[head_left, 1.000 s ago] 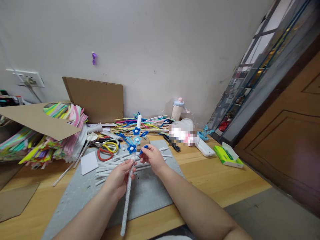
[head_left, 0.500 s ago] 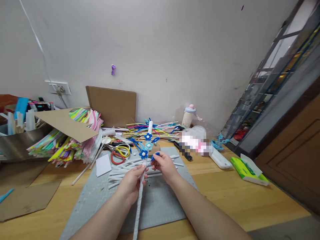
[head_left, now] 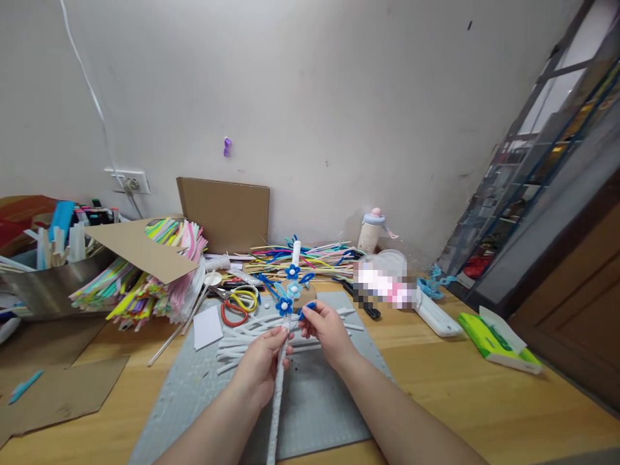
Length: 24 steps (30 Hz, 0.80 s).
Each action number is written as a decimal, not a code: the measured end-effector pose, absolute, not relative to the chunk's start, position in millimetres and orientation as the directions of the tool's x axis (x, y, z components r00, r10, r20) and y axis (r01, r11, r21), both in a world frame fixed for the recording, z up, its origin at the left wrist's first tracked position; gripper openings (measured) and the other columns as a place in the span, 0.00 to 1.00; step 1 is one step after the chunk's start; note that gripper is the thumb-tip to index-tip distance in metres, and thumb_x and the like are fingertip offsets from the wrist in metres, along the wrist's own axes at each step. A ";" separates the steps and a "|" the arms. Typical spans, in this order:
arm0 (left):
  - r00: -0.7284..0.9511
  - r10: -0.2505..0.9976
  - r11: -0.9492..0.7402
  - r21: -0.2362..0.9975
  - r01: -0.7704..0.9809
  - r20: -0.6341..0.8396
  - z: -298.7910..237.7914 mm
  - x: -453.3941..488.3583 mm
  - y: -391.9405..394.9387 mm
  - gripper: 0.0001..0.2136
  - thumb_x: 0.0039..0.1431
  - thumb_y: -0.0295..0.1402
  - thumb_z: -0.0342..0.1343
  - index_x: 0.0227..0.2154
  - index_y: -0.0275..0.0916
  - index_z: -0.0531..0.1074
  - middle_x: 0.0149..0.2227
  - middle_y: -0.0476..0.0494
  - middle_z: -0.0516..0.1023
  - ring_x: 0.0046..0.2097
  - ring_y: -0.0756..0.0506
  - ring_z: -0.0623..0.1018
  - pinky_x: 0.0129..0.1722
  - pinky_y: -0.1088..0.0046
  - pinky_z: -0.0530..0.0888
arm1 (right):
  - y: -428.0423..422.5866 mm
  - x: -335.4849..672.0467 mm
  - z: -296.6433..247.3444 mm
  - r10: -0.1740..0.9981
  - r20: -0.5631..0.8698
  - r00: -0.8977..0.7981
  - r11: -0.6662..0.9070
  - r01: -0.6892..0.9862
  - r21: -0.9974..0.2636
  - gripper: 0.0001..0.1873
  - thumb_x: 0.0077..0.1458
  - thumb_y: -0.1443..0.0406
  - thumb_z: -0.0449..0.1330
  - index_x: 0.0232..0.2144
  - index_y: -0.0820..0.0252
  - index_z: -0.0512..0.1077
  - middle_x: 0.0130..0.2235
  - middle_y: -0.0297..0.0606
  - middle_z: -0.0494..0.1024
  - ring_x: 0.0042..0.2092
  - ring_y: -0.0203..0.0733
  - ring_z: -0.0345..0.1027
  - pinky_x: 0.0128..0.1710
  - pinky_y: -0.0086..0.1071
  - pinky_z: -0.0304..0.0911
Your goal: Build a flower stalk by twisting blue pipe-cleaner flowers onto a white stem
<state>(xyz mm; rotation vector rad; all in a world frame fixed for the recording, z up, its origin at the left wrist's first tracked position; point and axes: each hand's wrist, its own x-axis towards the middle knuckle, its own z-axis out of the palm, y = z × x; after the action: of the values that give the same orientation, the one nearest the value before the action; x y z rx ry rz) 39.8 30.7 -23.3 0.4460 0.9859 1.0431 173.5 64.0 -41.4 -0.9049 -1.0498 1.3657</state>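
Observation:
My left hand (head_left: pixel 261 365) is closed round a long white fuzzy stick (head_left: pixel 276 407) that runs from the lower frame edge up past several small blue flowers (head_left: pixel 285 303) to its white tip. My right hand (head_left: pixel 328 329) pinches a small dark blue piece (head_left: pixel 306 312) right beside the stick, just below the lowest flower. Both hands hover over a grey cutting mat (head_left: pixel 310 400), with several loose white sticks (head_left: pixel 242 336) lying on the mat behind them.
A heap of coloured sticks (head_left: pixel 145 284) lies under a cardboard flap at left. Scissors and red and yellow loops (head_left: pixel 237 303) lie behind the mat, more coloured sticks (head_left: pixel 300 255) by the wall. At right sit a white case (head_left: pixel 436 316) and a green box (head_left: pixel 498 336).
The view has shifted left and slightly up, showing more of the left side. My hands keep the same hold on the stick and the blue piece.

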 end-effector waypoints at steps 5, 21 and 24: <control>0.157 0.875 0.469 0.721 -0.510 -0.457 -24.3 39.5 30.7 0.05 0.49 0.25 0.56 0.30 0.33 0.68 0.28 0.48 0.73 0.19 0.57 0.69 0.14 0.84 0.63 | 61.3 170.4 -40.2 0.989 0.102 -0.111 0.067 -0.286 -0.956 0.14 0.45 0.58 0.62 0.25 0.62 0.64 0.21 0.31 0.72 0.20 0.30 0.62 0.20 0.24 0.55; 0.181 0.891 0.445 0.724 -0.527 -0.416 -23.5 39.3 30.2 0.04 0.49 0.24 0.55 0.30 0.33 0.69 0.25 0.49 0.71 0.19 0.57 0.68 0.13 0.85 0.62 | 54.3 167.6 -41.4 0.963 0.147 -0.226 0.106 -0.181 -0.978 0.10 0.44 0.62 0.63 0.26 0.63 0.68 0.23 0.31 0.72 0.23 0.30 0.60 0.23 0.24 0.54; 0.178 0.897 0.435 0.733 -0.523 -0.405 -22.2 39.2 30.4 0.03 0.49 0.23 0.54 0.30 0.32 0.69 0.25 0.49 0.70 0.18 0.57 0.67 0.12 0.85 0.61 | 54.5 167.7 -42.5 0.963 0.148 -0.225 0.111 -0.170 -0.979 0.10 0.45 0.62 0.62 0.27 0.63 0.68 0.23 0.31 0.72 0.23 0.30 0.60 0.23 0.24 0.54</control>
<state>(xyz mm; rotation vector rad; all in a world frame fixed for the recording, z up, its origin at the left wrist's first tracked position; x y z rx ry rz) 39.2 30.4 -22.2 0.4873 0.9264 1.0622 167.7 54.5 -42.5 -0.8741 -1.3193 1.3494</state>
